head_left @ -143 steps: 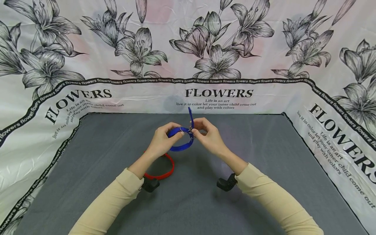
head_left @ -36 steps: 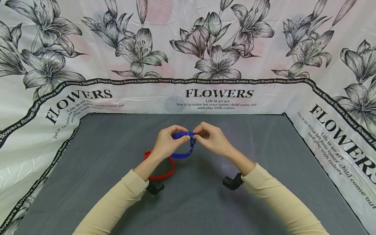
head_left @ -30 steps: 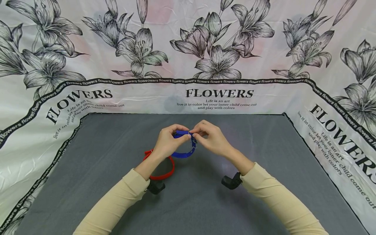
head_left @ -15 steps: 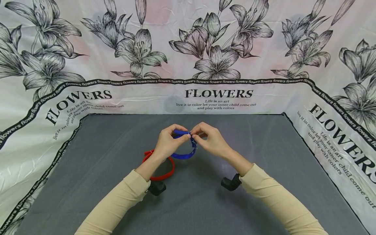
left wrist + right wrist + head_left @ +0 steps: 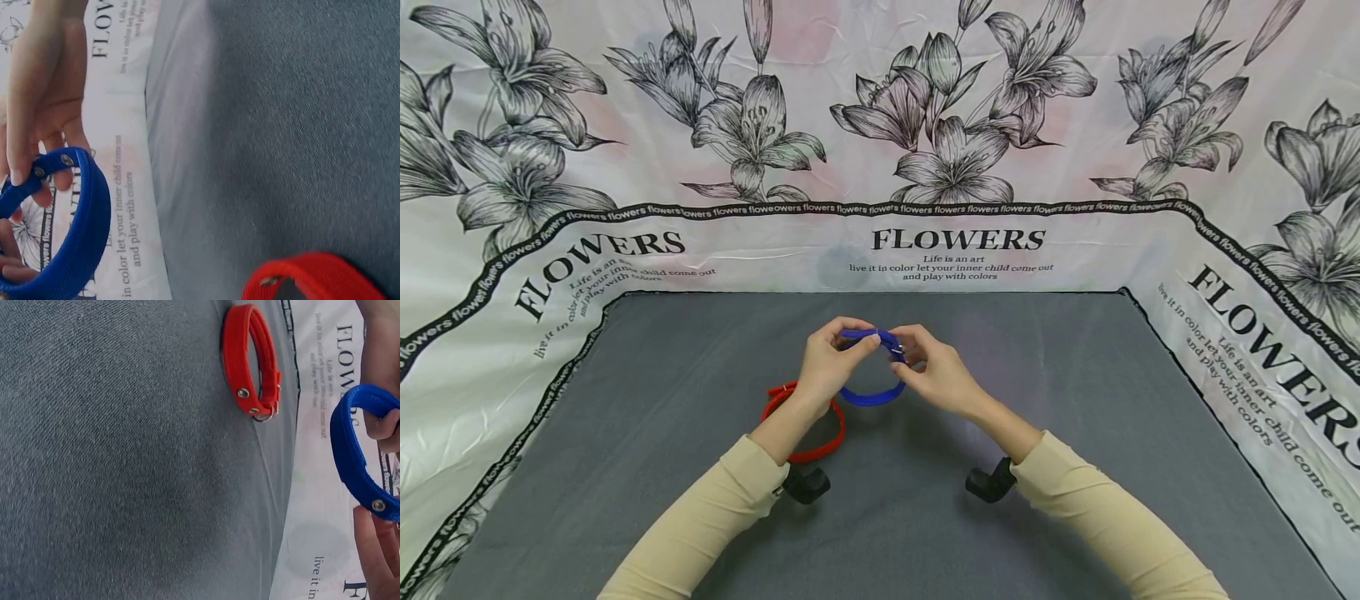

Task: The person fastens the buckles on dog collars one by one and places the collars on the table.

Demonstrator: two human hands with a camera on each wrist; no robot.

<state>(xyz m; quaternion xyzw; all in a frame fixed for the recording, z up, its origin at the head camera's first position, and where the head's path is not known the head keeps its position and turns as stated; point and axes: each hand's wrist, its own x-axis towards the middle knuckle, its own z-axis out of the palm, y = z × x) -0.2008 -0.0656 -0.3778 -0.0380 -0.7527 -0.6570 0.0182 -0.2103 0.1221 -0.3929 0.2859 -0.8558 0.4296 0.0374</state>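
A blue pet collar (image 5: 871, 400), closed into a loop, is held above the table between both hands. My left hand (image 5: 826, 367) pinches its upper left part between thumb and fingers. At the upper right of the loop, my right hand (image 5: 942, 377) grips the strap beside the metal buckle (image 5: 897, 350). Silver rivets show on the blue collar (image 5: 97, 212) in the left wrist view. A red collar (image 5: 820, 454), also looped and buckled, lies on the table under my left wrist, which hides part of it.
A grey cloth (image 5: 895, 517) covers the table. Behind it and along the sides hangs a white floral sheet (image 5: 820, 250) with printed lettering. Black wrist cameras (image 5: 992, 481) sit below both wrists.
The blue strap's free end stood upright earlier; now it lies along the loop. In the last half second my right hand shifted from the strap's top to the buckle area. The red collar stayed put.
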